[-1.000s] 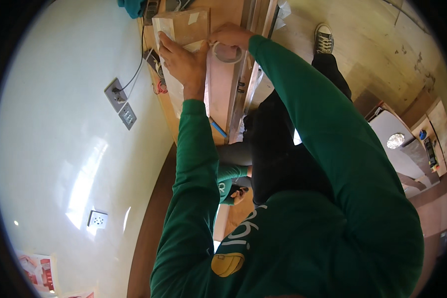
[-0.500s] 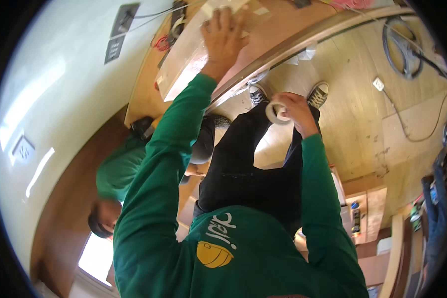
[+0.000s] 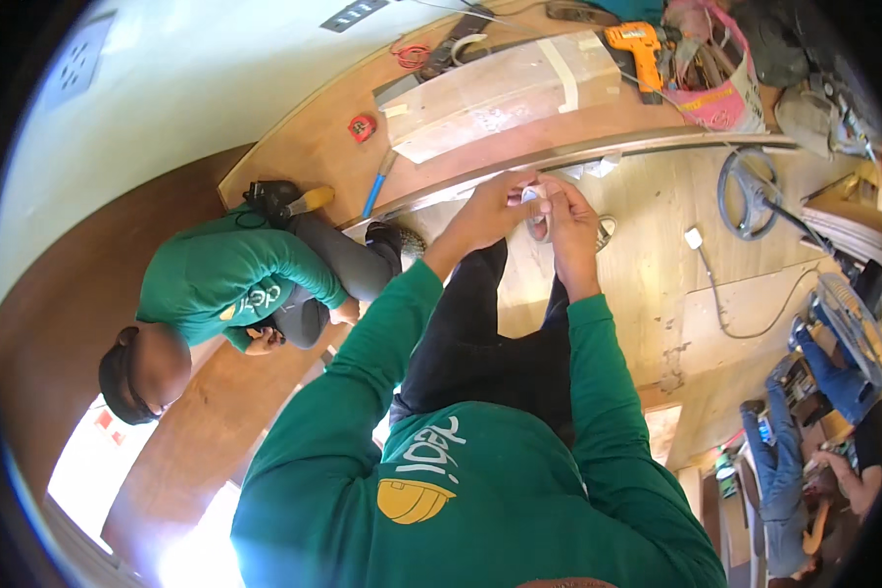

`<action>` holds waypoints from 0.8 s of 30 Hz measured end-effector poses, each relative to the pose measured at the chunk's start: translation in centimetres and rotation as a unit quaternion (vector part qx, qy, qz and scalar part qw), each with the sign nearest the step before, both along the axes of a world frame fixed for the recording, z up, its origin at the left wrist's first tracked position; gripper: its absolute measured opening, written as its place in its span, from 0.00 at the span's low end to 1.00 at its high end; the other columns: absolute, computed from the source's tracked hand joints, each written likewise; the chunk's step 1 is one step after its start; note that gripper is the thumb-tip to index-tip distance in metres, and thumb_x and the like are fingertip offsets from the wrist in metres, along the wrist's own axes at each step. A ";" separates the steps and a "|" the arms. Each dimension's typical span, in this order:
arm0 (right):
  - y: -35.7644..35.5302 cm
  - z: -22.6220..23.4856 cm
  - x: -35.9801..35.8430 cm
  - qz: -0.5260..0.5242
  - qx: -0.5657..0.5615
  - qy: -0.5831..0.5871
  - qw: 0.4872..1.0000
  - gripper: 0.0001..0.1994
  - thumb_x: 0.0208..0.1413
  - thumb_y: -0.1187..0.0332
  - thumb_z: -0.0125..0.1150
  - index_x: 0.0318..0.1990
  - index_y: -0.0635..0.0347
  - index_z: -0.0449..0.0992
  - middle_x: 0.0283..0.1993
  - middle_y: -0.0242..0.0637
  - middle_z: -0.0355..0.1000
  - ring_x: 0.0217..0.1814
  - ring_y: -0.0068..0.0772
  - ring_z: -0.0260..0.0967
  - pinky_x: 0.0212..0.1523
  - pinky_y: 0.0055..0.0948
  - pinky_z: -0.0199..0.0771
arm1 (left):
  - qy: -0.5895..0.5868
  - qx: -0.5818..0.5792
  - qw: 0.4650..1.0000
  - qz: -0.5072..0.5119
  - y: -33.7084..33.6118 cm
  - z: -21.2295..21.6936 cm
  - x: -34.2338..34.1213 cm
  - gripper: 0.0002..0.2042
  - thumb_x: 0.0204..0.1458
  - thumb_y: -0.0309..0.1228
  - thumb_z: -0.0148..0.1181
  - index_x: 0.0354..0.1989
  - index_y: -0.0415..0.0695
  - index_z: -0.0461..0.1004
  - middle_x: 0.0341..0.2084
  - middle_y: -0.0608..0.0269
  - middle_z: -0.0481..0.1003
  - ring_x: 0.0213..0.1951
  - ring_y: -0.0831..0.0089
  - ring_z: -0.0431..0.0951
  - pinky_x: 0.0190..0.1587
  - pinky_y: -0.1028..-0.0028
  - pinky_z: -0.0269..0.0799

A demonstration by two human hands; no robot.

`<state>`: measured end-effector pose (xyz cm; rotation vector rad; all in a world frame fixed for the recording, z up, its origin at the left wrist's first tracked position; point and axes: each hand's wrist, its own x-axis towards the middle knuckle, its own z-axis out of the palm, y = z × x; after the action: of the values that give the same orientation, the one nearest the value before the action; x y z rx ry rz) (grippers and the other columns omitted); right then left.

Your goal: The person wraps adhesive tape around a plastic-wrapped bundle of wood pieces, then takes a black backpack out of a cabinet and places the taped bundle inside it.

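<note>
In front of my body, my left hand and my right hand meet at a roll of pale masking tape. The right fingers grip the roll from its right side. Left fingertips pinch at its top, where a bit of tape seems to be; the fingers partly hide it. Beyond them on the wooden bench lies a long wooden piece that looks wrapped in clear film, with pale tape strips across its right part and at its left end. Neither hand touches it.
On the bench are a red tape measure, a blue-handled tool, an orange drill and a pink bag. A seated co-worker is at left. A steering wheel and a cable lie right; another person is far right.
My left hand has left the wrapped wooden piece and come back to the tape roll in my right hand. The view has shifted, showing more of the bench and the co-worker.
</note>
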<state>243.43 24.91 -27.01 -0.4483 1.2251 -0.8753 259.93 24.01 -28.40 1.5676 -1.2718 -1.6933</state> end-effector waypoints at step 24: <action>0.2 3.5 7.4 0.259 -0.084 0.196 0.942 0.35 0.68 0.65 0.57 0.76 0.67 0.50 0.29 0.37 0.71 0.30 0.28 0.72 0.33 0.30 0.75 | 0.116 0.096 0.969 0.197 -0.9 -1.8 9.9 0.21 0.63 0.40 0.63 0.56 0.36 0.76 0.45 0.63 0.79 0.45 0.74 0.76 0.53 0.73 0.71</action>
<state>250.82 25.14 -23.55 -1.0703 1.3044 -0.4440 269.81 23.10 -30.15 1.5485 -0.6440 -1.7100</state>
